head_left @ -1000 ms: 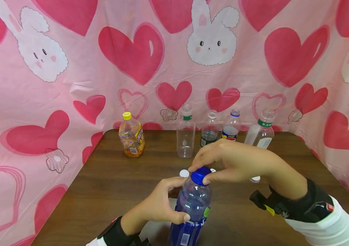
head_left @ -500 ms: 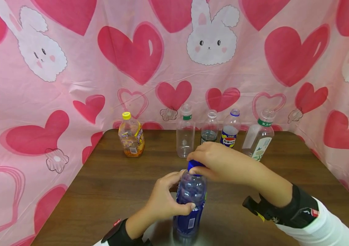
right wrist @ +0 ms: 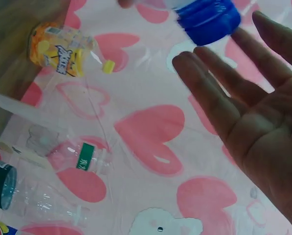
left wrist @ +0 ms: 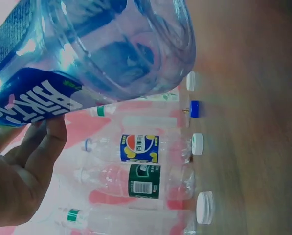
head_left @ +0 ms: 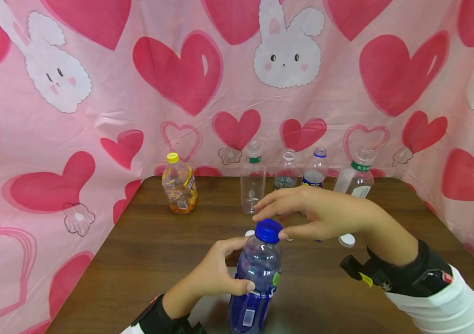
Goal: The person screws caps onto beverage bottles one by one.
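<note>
In the head view, my left hand (head_left: 220, 269) grips a clear plastic bottle (head_left: 262, 264) with a blue label round its side. Its blue cap (head_left: 268, 230) sits on the neck, and the bottle leans slightly. Over the cap, my right hand (head_left: 320, 211) has its fingers spread, with the thumb tip right beside the cap's edge. From the right wrist, the palm and loose fingers (right wrist: 209, 98) show apart from the blue cap (right wrist: 209, 22). The left wrist view has the bottle (left wrist: 121, 54) raised above the table, fingers (left wrist: 55, 132) under its label.
Uncapped bottles stand along the back: a clear one (head_left: 252, 185), a green-labelled one (head_left: 285, 176), a Pepsi one (head_left: 314, 175) and one at right (head_left: 355, 178). A yellow-capped bottle (head_left: 180, 190) stands left. Loose white caps (head_left: 347, 240) and a blue cap (left wrist: 195, 108) lie before the row.
My right fingers held the cap and twisted half a second ago; now they have opened off it. The bottle has come back toward me, tilting a little, still in my left hand.
</note>
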{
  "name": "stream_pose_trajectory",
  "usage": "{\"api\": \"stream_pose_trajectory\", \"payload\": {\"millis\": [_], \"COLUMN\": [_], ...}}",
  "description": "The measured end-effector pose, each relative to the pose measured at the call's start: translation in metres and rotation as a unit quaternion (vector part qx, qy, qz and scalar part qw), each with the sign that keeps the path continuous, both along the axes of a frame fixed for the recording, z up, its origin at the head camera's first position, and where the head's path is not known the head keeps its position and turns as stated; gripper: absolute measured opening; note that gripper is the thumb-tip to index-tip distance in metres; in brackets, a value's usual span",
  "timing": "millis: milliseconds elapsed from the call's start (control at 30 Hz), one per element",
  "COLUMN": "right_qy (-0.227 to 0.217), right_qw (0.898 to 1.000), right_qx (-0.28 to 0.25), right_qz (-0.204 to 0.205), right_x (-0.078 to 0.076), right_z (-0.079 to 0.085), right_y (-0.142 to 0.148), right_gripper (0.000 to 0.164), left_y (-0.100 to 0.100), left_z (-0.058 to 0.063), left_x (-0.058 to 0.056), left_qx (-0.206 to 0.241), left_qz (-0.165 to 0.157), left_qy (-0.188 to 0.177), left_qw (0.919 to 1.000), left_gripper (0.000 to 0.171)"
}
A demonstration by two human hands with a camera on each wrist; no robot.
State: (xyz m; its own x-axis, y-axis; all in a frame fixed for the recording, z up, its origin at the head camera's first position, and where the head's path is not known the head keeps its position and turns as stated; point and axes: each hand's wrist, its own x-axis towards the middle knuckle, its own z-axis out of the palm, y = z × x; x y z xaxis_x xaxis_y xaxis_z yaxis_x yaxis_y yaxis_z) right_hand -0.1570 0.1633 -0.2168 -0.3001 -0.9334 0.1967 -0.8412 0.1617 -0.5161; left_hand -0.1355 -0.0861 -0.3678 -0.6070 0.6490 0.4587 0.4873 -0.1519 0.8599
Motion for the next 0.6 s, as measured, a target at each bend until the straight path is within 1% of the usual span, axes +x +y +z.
{"api": "stream_pose_trajectory", "payload": {"millis": [67, 133, 200, 233, 300, 400, 500, 600], "right_qy": [-0.014, -0.018, -0.017, -0.012, 0.010, 0.047, 0.084, 0.113], "right_qw": [1.000, 0.999, 0.999, 1.000, 1.000, 0.998, 0.995, 0.991], "right_qx": [-0.001, -0.003, 0.000, 0.004, 0.015, 0.030, 0.027, 0.015], "right_qz": [0.024, 0.036, 0.031, 0.025, 0.005, -0.028, -0.050, -0.062], "right_x": [-0.001, -0.001, 0.000, 0.000, 0.001, 0.003, 0.003, 0.004], "right_z": [-0.002, -0.005, -0.007, -0.008, -0.009, -0.012, -0.016, -0.020], "right_y": [0.000, -0.001, -0.001, -0.001, -0.002, -0.005, -0.009, -0.011], "right_gripper": [0.035, 0.033, 0.031, 0.031, 0.032, 0.033, 0.031, 0.029], "left_y": [0.000, 0.001, 0.002, 0.003, 0.005, 0.008, 0.010, 0.012], "left_z": [0.000, 0.000, 0.000, 0.001, 0.001, 0.002, 0.003, 0.003], "left_x": [0.000, 0.001, 0.002, 0.003, 0.005, 0.007, 0.009, 0.010], "left_qx": [-0.001, -0.002, -0.003, -0.005, -0.012, -0.031, -0.051, -0.063], "left_qz": [-0.015, -0.022, -0.022, -0.015, 0.010, 0.063, 0.128, 0.173], "left_qy": [-0.001, -0.005, -0.006, -0.008, -0.013, -0.010, 0.014, 0.047], "left_qw": [0.9999, 0.9997, 0.9997, 0.9998, 0.9998, 0.9975, 0.9904, 0.9819], "left_gripper": [0.060, 0.060, 0.060, 0.059, 0.059, 0.060, 0.065, 0.070]}}
